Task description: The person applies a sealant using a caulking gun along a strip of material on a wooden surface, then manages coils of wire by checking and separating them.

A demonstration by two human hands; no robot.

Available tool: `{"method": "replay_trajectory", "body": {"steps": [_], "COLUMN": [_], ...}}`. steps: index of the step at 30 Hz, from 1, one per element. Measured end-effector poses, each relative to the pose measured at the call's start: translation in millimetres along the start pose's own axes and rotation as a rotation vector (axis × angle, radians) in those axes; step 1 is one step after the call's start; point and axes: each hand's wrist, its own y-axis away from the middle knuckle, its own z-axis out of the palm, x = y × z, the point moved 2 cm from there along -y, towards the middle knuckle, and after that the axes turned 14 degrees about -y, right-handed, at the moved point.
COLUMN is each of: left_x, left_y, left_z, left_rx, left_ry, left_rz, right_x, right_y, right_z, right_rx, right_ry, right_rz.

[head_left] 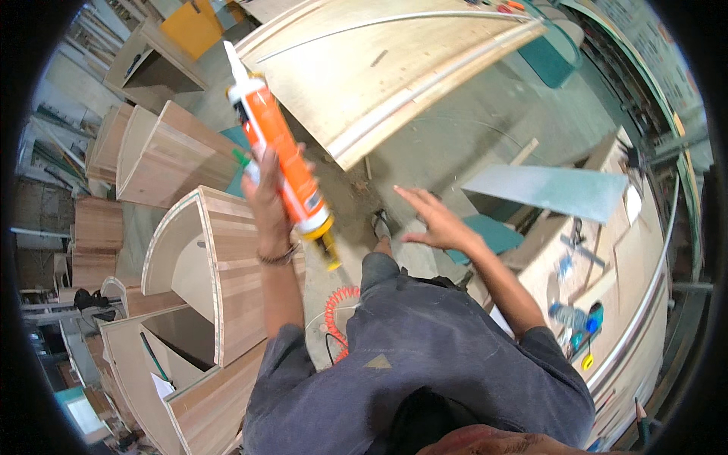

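My left hand (267,199) is raised and wrapped round a caulking gun (287,155), which is orange with a white nozzle pointing up and away and a yellow-and-black lower end. A small whitish thing with a green tip (240,157) shows beside the fingers of that hand; I cannot make out exactly what it is. My right hand (436,218) hangs in the air over the floor, fingers spread, holding nothing. Ahead of both hands lies a pale plywood panel (334,68) with raised strips along its edges.
Curved wooden cabinets (250,273) crowd the left side. On the right, a workbench (610,262) carries a plastic bottle (569,315), clamps and a pale flat panel (553,191). A coiled orange air hose (334,315) lies near my legs. A teal chair (557,57) stands beyond the plywood.
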Motion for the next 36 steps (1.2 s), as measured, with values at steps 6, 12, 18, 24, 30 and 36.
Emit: {"method": "replay_trajectory", "body": {"steps": [6, 12, 18, 24, 30, 36], "left_x": [3, -47, -128, -270, -301, -312], "left_y": [-140, -194, -249, -334, -377, -372], "left_z": [92, 140, 125, 35, 14, 10], "left_rx": [0.154, 0.037, -0.094, 0.059, 0.016, 0.029], "left_ry": [0.318, 0.355, -0.091, -0.888, -0.940, -0.945], "left_rz": [0.046, 0.002, 0.193, 0.162, 0.173, 0.098], "right_x": [34, 62, -11, -30, -28, -24], "right_y": [-120, -153, -160, -104, -54, -21], "right_z": [6, -31, -83, -126, -128, -124], "right_rx": [0.385, 0.569, 0.856, 0.983, 1.018, 0.939], "right_ry": [-0.112, -0.293, -1.159, -1.034, -1.195, -1.319], "right_rz": [-0.146, -0.015, -0.164, -0.049, 0.022, 0.254]}}
